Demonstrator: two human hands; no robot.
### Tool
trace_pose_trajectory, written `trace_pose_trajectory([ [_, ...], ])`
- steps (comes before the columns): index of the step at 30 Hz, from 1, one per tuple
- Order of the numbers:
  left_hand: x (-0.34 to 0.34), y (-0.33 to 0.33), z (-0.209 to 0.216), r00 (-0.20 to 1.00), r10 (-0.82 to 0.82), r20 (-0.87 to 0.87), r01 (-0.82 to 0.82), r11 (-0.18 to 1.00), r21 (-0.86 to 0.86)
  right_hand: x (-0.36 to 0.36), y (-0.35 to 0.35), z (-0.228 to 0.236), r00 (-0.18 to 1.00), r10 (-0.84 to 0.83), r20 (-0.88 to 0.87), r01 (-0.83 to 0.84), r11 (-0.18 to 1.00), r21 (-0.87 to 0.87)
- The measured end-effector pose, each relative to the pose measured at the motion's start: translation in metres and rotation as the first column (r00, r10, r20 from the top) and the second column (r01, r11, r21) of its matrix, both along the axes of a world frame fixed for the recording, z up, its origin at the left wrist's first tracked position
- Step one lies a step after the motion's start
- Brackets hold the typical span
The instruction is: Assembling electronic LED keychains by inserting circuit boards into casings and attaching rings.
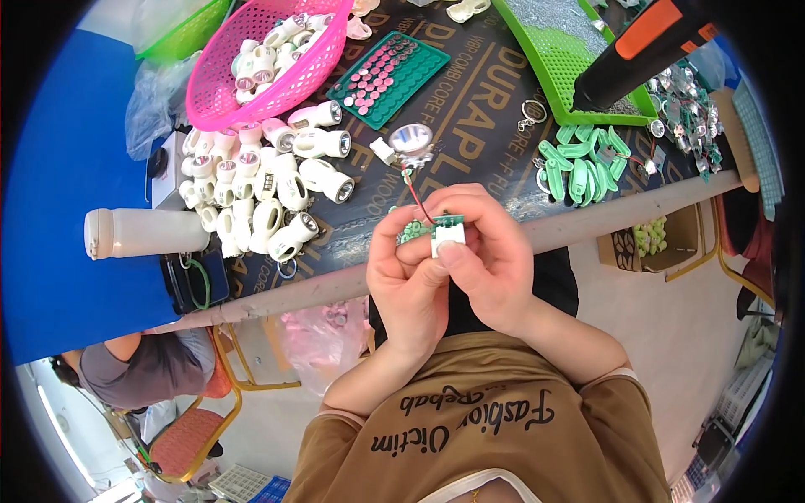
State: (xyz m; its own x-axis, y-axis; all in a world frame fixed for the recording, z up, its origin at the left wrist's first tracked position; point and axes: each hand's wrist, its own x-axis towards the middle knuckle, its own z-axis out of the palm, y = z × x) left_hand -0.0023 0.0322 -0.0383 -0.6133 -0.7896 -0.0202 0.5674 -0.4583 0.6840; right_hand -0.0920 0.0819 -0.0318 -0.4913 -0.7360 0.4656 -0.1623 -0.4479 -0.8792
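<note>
Above the table's near edge, my left hand [409, 289] and my right hand [495, 260] meet around a small green circuit board with a white block [449, 235]. My right thumb presses on the white block, and the left fingers curl closed around its other side. From the board, thin red and dark wires [419, 194] run up to a round silver reflector [411, 141], which stands out beyond the fingertips. A small white connector-like piece [383, 151] is beside the reflector. Some small green parts [411, 230] show partly behind my left fingers.
Left: white-and-pink mini flashlights [251, 172], a pink basket [201, 96], a white bottle [147, 233]. Ahead: a green tray of pink discs [432, 60]. Right: mint plastic pieces [579, 168], a green basket [537, 63], a black-and-orange tool [625, 63], reflector assemblies [688, 117]. A seated person [155, 369] is lower left.
</note>
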Motion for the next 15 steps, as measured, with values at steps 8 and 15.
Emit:
trace_pose_trajectory([
  [8, 0.025, -0.025, 0.009, 0.926, -0.040, 0.375, 0.162, 0.940, -0.300, -0.012, 0.006, 0.012, 0.986, 0.073, 0.149, -0.087, 0.992, 0.094],
  [15, 0.015, -0.033, 0.026, 0.976, -0.163, 0.145, 0.182, 0.974, -0.132, -0.009, 0.008, 0.015, 0.968, 0.170, 0.187, -0.200, 0.967, 0.159],
])
